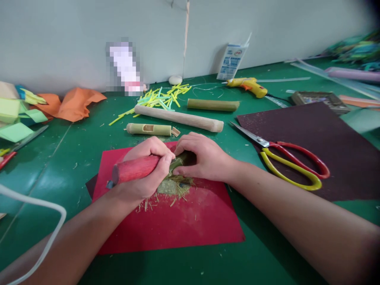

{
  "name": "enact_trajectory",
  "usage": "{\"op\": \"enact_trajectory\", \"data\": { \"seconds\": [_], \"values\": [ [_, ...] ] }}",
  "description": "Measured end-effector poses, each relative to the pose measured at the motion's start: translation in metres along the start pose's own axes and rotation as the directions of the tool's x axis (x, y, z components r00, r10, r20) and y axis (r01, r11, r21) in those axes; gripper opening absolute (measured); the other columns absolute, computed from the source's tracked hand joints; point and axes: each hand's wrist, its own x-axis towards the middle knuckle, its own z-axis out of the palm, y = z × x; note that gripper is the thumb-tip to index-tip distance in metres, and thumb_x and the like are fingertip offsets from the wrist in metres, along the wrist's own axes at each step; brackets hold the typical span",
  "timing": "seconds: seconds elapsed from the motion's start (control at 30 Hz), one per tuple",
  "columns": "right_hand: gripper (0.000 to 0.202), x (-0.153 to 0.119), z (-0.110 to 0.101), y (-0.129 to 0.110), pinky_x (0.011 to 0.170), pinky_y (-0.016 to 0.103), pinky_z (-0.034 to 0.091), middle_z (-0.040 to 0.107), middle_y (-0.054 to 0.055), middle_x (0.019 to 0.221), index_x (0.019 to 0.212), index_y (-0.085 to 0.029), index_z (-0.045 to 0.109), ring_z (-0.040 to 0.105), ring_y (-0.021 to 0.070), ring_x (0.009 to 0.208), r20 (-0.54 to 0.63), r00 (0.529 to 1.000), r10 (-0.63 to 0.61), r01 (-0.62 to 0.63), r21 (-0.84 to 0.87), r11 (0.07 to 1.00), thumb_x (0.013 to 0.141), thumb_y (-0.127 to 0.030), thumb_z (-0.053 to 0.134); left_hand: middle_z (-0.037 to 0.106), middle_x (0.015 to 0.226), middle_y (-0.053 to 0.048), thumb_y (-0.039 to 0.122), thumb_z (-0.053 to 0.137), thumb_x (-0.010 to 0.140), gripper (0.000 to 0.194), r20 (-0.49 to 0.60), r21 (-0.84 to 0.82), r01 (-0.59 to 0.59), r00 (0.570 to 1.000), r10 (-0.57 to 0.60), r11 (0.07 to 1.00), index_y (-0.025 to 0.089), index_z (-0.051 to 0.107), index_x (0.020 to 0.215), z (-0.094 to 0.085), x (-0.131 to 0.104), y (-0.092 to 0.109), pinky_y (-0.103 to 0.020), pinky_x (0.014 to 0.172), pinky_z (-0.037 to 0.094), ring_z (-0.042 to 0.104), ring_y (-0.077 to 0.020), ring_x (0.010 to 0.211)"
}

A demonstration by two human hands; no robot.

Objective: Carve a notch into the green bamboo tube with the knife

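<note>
My left hand (151,164) is wrapped round the thick red handle (135,169) of a tool; its working end is hidden at the fingertips, against the bamboo. Close beside it, my right hand (204,156) grips a short green bamboo tube (178,164) that is partly covered by the fingers. Below both hands, bamboo shavings (179,190) lie scattered on a red sheet (178,225). Just beyond them rests a bamboo piece with a rectangular notch (136,129), next to a small cut chip (176,131).
Behind lie a pale wooden stick (178,118), another bamboo tube (212,105) and yellow-green strips (157,99). To the right are large scissors (293,162) on a dark sheet (341,158), with a yellow glue gun (249,86) farther back. A white cable (56,206) loops at left.
</note>
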Motion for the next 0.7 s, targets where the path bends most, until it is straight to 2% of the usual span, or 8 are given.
{"op": "enact_trajectory", "data": {
  "seconds": [0.23, 0.4, 0.57, 0.7],
  "values": [
    [0.028, -0.001, 0.000, -0.002, 0.075, 0.033, 0.040, 0.068, 0.004, 0.089, 0.087, -0.018, 0.067, 0.056, 0.0207, 0.084, 0.006, 0.999, 0.041, -0.041, 0.002, 0.999, 0.071, -0.039, 0.079, 0.063, 0.066, 0.001, 0.014, 0.057, 0.079, 0.016, -0.136, 0.060, -0.058, 0.989, 0.066, 0.997, 0.020, 0.053, 0.065, 0.000, -0.006, 0.001, -0.030, 0.053, 0.048, 0.058, -0.0128, 0.057],
    [0.029, -0.001, -0.001, -0.003, 0.076, 0.034, 0.041, 0.067, 0.005, 0.090, 0.086, -0.018, 0.068, 0.056, 0.0204, 0.085, 0.011, 0.999, 0.046, -0.046, 0.002, 0.999, 0.071, -0.040, 0.080, 0.064, 0.064, 0.001, 0.014, 0.057, 0.077, 0.014, -0.187, 0.067, -0.155, 0.968, 0.165, 0.986, 0.019, 0.055, 0.065, -0.001, -0.012, -0.004, -0.029, 0.051, 0.049, 0.059, -0.0131, 0.056],
    [0.029, 0.000, -0.001, -0.002, 0.077, 0.034, 0.040, 0.067, 0.005, 0.089, 0.087, -0.018, 0.067, 0.056, 0.0210, 0.086, 0.016, 0.999, 0.028, -0.028, 0.005, 1.000, 0.071, -0.039, 0.079, 0.067, 0.073, -0.001, 0.016, 0.056, 0.082, 0.010, -0.144, 0.075, -0.192, 0.969, 0.201, 0.979, 0.020, 0.060, 0.073, 0.000, -0.010, -0.002, -0.031, 0.062, 0.054, 0.064, -0.0146, 0.067],
    [0.030, 0.000, 0.000, 0.000, 0.076, 0.035, 0.041, 0.066, 0.005, 0.088, 0.086, -0.017, 0.066, 0.057, 0.0206, 0.085, 0.006, 1.000, 0.005, -0.005, -0.009, 1.000, 0.072, -0.040, 0.078, 0.070, 0.084, -0.002, 0.018, 0.058, 0.085, 0.006, -0.101, 0.042, -0.101, 0.989, 0.105, 0.994, 0.020, 0.062, 0.080, 0.001, -0.006, 0.002, -0.033, 0.075, 0.057, 0.068, -0.0164, 0.079]
  ]
}}
